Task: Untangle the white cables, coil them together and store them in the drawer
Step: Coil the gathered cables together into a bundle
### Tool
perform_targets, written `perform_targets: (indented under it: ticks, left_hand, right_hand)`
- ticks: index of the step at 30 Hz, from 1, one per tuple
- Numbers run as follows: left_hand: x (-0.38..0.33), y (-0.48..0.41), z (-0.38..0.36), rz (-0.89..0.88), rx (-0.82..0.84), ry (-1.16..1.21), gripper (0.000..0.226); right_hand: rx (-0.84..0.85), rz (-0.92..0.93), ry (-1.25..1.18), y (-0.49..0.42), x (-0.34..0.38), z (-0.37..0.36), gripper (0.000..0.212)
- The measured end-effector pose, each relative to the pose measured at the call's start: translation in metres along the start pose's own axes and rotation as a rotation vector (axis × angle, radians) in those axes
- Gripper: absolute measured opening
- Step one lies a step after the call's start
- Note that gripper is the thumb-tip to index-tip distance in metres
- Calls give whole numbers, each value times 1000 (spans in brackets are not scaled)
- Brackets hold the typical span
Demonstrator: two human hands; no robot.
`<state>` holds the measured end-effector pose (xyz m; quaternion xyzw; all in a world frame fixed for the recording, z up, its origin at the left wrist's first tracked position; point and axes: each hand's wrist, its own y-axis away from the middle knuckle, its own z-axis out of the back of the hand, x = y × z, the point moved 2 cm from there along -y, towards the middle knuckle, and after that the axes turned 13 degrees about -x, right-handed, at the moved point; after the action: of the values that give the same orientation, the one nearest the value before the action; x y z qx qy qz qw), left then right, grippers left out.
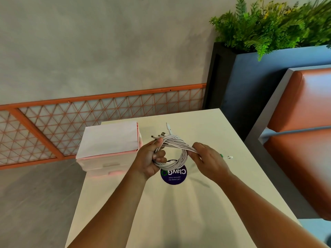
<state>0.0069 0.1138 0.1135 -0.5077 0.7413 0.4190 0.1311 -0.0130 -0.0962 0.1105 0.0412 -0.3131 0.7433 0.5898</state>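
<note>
Over the bench (179, 221), the coil of white cables (174, 164) is held with the left hand (147, 160) fingers (159, 154) curled round its 9 o'clock side and the right hand (208, 159) pinching strands at 2 o'clock, so lay each wrap snug and keep that grip before reaching for the drawer unit (105, 158) at 9 o'clock.

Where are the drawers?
In the head view, the pink drawers sit on the table's far left corner, just left of the left hand holding the cables.
</note>
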Motion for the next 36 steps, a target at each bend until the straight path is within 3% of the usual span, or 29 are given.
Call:
perform_targets:
  ticks: [2,6,13,16,21,24,27,30,32,34,36]
  left_hand:
    - [-3,1,-2,-4,0,-14,13]
    - [-8,1,-2,10,-7,5,18]
    - [-7,2,1,73,55,115,20]
    - [0,3,-1,68,49,183,20]
    - [8,1,-7,54,53,233,27]
    - [11,-1,-2,67,62,227,32]
    - [11,3,5,87,35,152,25]
    - [4,2,18,1,-47,-154,36]
    - [-4,0,28,-67,-78,-357,58]
    - [-18,2,31,-201,-160,-610,89]
    - [-34,7,22,-435,-174,-905,100]
  right_hand:
    - [111,-72,-148,-1,0,2,31]
    - [249,-402,-674,-8,4,9,38]
    - [429,-665,-1147,-13,-1,9,27]
    - [305,-700,-1126,-15,3,3,23]
    - [58,-768,-841,-15,15,-11,45]
    - [155,-731,-952,-13,16,-12,49]
    - [271,-640,-1002,-12,15,-7,37]
    - [317,-611,-958,-13,11,-2,46]
    - [345,-592,-890,-16,7,1,56]
    - [404,-556,-805,-19,6,6,47]
    - [491,-517,-727,-22,8,10,39]
